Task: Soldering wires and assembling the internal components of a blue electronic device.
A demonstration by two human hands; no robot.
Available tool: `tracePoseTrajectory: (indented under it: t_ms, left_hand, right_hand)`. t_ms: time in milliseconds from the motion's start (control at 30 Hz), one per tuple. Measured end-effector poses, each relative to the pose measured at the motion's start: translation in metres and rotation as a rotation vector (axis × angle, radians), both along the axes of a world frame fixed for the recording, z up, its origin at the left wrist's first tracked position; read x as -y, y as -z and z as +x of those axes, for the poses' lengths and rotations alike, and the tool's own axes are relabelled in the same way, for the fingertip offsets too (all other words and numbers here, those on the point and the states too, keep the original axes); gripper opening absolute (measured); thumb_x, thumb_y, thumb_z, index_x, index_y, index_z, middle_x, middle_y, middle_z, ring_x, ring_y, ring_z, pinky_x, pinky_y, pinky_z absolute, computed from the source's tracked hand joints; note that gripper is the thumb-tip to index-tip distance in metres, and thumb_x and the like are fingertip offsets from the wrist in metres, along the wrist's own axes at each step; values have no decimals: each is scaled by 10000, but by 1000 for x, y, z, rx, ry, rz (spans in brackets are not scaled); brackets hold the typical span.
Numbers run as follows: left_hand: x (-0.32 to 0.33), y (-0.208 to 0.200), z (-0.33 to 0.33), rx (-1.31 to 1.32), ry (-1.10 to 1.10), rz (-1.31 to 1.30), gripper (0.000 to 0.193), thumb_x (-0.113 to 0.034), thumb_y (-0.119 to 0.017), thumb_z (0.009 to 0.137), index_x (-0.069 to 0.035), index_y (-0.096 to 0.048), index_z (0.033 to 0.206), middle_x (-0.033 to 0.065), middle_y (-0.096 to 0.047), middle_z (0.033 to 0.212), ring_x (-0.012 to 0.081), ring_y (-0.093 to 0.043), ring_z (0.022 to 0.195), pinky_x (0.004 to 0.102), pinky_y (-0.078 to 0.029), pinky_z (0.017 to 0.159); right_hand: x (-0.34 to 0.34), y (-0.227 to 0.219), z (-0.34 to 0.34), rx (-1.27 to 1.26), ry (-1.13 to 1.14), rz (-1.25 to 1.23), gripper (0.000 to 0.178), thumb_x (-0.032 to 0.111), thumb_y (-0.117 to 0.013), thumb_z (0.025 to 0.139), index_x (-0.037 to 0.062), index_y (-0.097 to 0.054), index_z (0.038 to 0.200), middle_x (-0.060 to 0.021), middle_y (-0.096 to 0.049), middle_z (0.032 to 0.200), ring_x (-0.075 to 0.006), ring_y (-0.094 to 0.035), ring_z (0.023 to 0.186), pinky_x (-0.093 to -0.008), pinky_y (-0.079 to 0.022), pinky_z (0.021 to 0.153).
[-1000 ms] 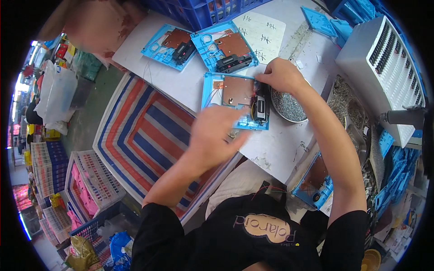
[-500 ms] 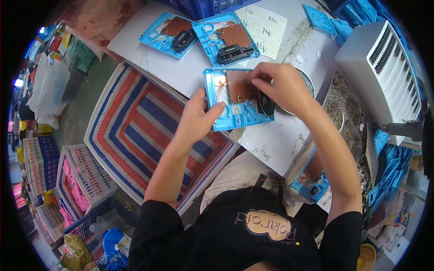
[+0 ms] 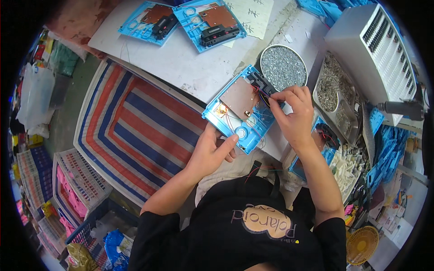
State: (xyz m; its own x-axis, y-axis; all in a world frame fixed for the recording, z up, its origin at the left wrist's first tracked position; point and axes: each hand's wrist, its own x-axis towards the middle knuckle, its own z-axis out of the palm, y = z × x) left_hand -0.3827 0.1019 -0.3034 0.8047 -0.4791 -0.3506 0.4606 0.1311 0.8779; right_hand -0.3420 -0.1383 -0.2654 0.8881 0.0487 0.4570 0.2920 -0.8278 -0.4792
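Two bare hands work over one blue casing [image 3: 257, 124] near the centre of my view, the casing tilted so that one corner points to the top of the frame. From where I sit, the left hand [image 3: 210, 151] has a firm hold on its lower-left side – thumb on the upper face near the rim, fingers tucked beneath. I see the right hand [image 3: 294, 110] at the casing's right side, thumb and forefinger drawn narrow at the thin wires [image 3: 262, 95]; I cannot tell whether a wire is pinched between them.

Inside the casing I make out a brown board [image 3: 239, 97], with a black module [image 3: 259, 82] along the upper-right edge. Just beyond that edge sits a round bowl [image 3: 261, 67], filled with small metal screws [image 3: 284, 70].

Toward the upper left of the frame, two more casings [image 3: 192, 34] lie on the white table [image 3: 172, 63], each bearing its own board and black part. A white rack [image 3: 357, 58] stands at upper right – beside a metal tray [image 3: 346, 108] of small parts. Striped cloth [image 3: 144, 122] fills the left-centre.
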Motion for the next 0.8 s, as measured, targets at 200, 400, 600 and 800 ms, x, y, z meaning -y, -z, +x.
tracePoseTrajectory:
  t_ms: [200,400,600,800]
  left_hand:
    - [0,1,0,27,26,12,543,-149,-579,1023,2,-283,1453,180,-603,1136,161,-643,721,260,-537,563]
    - [1,6,-1,54,22,19,518,-142,-577,1023,5,-301,1436,163,-608,1101,151,-630,731,253,-519,565]
    - [2,7,-3,38,5,-15,508,-138,-571,1024,10,-303,1429,164,-611,1084,157,-637,727,252,-520,570]
    - [4,4,-4,-18,-44,-61,424,-114,-600,1009,25,-367,1334,161,-642,1059,139,-647,725,267,-541,581]
  right_hand:
    - [-1,3,-10,-11,13,-31,128,88,-802,713,107,-724,812,-34,-632,838,-261,-564,848,-388,-429,757]
    - [4,3,-17,-60,45,-79,133,102,-810,708,113,-707,792,-31,-618,838,-262,-565,866,-390,-404,776]
    - [5,2,-18,-39,13,-87,140,86,-800,707,111,-706,808,-31,-616,840,-263,-564,855,-393,-404,767]
    - [6,-4,-19,-11,-49,-116,141,30,-794,707,77,-725,821,-48,-621,821,-244,-562,817,-365,-420,731]
